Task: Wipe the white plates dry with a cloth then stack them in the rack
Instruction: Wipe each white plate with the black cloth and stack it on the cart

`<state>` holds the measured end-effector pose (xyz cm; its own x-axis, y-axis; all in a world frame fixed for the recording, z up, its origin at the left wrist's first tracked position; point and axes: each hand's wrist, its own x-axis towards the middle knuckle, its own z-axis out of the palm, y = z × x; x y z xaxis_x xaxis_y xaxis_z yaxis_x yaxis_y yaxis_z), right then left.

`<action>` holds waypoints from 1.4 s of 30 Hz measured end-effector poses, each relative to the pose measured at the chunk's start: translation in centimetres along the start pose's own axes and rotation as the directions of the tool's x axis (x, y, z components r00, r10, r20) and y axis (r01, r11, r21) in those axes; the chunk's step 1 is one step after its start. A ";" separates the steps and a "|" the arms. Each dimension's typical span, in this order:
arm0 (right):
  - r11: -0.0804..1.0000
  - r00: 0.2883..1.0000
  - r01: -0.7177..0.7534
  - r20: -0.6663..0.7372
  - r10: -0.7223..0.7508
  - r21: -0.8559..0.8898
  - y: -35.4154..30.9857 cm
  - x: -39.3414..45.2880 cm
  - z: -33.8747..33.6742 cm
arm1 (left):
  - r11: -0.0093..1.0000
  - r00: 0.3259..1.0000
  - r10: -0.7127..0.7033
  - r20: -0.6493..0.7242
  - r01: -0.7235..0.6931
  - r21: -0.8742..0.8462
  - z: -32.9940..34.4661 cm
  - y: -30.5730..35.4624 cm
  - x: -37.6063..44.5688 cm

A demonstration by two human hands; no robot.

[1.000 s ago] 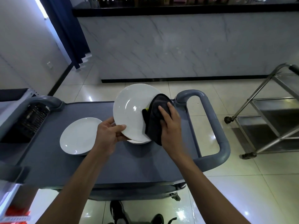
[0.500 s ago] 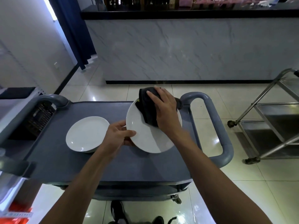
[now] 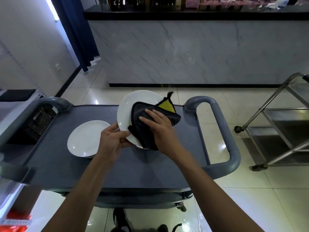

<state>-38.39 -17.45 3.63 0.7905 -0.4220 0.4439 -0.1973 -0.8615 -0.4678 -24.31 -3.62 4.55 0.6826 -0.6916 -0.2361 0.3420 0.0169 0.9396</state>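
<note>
I hold a white plate (image 3: 132, 104) tilted up above the grey cart top (image 3: 117, 164). My left hand (image 3: 112, 139) pinches its lower left rim. My right hand (image 3: 158, 126) presses a dark cloth (image 3: 142, 114) with a yellow corner flat against the plate's face, fingers spread. A thin edge of another plate (image 3: 142, 147) shows under the cloth on the cart. A second white plate (image 3: 87, 138) lies flat on the cart to the left.
A black slatted crate (image 3: 38, 121) sits at the cart's left end. The cart handle (image 3: 224, 131) loops out on the right. A steel trolley (image 3: 280, 124) stands on the tiled floor further right. A marble counter (image 3: 200, 52) runs across behind.
The plate has tipped up more towards me. My right hand and the cloth slid from the plate's top edge down to its lower right part, and a yellow corner flipped out.
</note>
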 end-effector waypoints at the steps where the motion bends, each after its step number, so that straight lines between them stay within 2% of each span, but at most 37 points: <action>1: 1.000 1.000 -0.009 -0.012 0.009 -0.002 0.1 -0.5 0.2 | 1.000 1.000 0.007 -0.011 -0.007 0.001 0.0 0.1 0.0; 7: 0.997 0.997 -0.059 -0.049 0.057 -0.044 1.2 -3.1 1.3 | 1.000 0.999 0.015 -0.034 -0.015 0.009 0.4 0.1 0.3; 15: 0.994 0.991 -0.103 -0.085 0.099 -0.045 1.3 -2.0 0.7 | 0.997 0.994 0.001 0.106 -0.010 0.078 1.4 0.3 1.0; 20: 0.996 0.990 -0.054 -0.132 0.044 -0.068 0.4 0.7 0.0 | 0.986 0.982 -0.033 0.186 0.002 0.165 2.0 0.3 0.9; 23: 0.993 0.991 0.007 -0.132 -0.022 -0.116 -0.1 2.1 -0.5 | 0.973 0.983 -0.055 0.174 0.014 0.231 2.4 -0.4 0.4; 28: 0.984 0.986 0.052 -0.147 -0.077 -0.169 0.1 3.0 -0.7 | 0.974 0.986 -0.054 0.160 0.017 0.227 2.3 -0.5 0.1; 32: 0.983 0.975 -0.050 -0.222 0.009 -0.179 0.8 3.6 -0.9 | 0.983 0.986 -0.046 0.157 0.016 0.182 1.6 -0.4 -0.2; 37: 0.967 0.965 -0.168 -0.234 0.120 -0.193 2.3 3.2 -1.9 | 0.994 0.992 -0.028 0.126 0.015 0.106 1.1 -0.5 -0.3; 42: 0.958 0.941 -0.271 -0.236 0.243 -0.093 3.4 1.7 -2.5 | 0.999 0.998 0.006 0.057 -0.009 0.050 1.4 -0.4 -0.4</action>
<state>-39.16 -21.81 4.75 0.5589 -0.6729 0.4846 -0.4571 -0.7376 -0.4970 -25.60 -4.31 4.61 0.6465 -0.7318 -0.2155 0.3031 -0.0129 0.9529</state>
